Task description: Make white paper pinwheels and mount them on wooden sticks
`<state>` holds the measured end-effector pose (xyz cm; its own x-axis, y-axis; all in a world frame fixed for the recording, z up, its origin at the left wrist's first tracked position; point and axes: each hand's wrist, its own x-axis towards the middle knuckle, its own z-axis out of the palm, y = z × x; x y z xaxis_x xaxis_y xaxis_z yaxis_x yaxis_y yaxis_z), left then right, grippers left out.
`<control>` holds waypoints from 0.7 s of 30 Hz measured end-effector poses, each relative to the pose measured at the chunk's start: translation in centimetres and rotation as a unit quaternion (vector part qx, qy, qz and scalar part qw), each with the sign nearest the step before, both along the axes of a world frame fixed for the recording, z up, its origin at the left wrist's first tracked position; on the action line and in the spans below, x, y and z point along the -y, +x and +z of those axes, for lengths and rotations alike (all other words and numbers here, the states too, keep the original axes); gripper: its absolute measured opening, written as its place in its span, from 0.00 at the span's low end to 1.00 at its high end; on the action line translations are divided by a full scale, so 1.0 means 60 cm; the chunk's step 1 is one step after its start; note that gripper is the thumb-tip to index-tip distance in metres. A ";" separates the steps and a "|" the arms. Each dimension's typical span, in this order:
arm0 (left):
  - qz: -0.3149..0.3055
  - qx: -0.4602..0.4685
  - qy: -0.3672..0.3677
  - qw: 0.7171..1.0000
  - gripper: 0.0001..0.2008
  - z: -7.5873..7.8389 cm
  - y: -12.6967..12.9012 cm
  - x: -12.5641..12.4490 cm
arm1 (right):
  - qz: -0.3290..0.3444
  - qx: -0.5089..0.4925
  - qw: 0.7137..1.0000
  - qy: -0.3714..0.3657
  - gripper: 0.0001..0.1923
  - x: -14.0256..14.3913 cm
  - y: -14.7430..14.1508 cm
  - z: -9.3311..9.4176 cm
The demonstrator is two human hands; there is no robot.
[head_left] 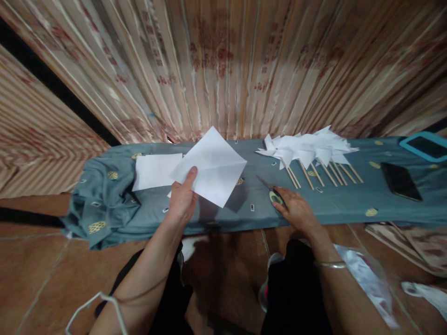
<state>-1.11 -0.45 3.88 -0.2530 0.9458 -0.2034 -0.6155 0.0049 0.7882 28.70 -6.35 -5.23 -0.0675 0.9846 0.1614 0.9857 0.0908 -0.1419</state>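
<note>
Left hand (182,201) pinches a white sheet (211,165) by its near corner, thumb on top, lifting it clear of the teal cloth (335,204), just right of a second sheet (155,171) lying flat there. Right hand (296,210) rests palm-down and loosely curled over the scissors (274,194), which lie on the cloth right of the raised sheet; whether the fingers are through the loops cannot be told. Judgement: seat the scissors fully before cutting, keep the sheet taut, and work well apart from the pinwheels (307,153) farther right.
</note>
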 end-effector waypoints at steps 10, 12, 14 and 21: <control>-0.010 -0.012 0.038 0.999 0.07 0.003 0.001 0.012 | -0.066 0.015 0.998 -0.020 0.21 0.013 -0.028 0.018; -0.013 -0.013 0.042 0.999 0.08 0.006 0.003 0.014 | -0.083 0.024 0.996 -0.034 0.19 0.003 -0.036 0.022; -0.009 -0.009 0.038 0.999 0.07 0.011 0.004 0.015 | -0.092 0.022 0.994 -0.050 0.17 -0.003 -0.043 0.025; -0.001 0.007 0.025 1.000 0.06 0.024 -0.003 0.008 | -0.097 -0.066 0.989 -0.087 0.11 0.023 -0.064 0.044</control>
